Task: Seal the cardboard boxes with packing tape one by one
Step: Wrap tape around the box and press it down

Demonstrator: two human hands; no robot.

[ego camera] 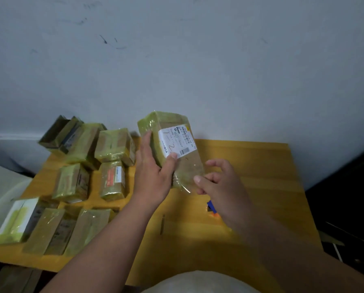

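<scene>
The left hand (pixel 153 176) is gripping a brown tape-wrapped cardboard box with a white label (pixel 172 144), raised above the yellow wooden table (pixel 261 176). The right hand (pixel 219 185), fingers loosely curled, is apparently smoothing clear tape (pixel 182 183); next it probably needs pressing flat.

Left hand (pixel 153 176) gripping taped box (pixel 172 144), right hand (pixel 221 185) beside it

Both forearms are bare to the edge of the picture, with no sleeve, watch or ring showing on the left hand (pixel 153 172) or the right hand (pixel 219 187), and a pale whitish garment (pixel 200 282) covers the torso below.
</scene>
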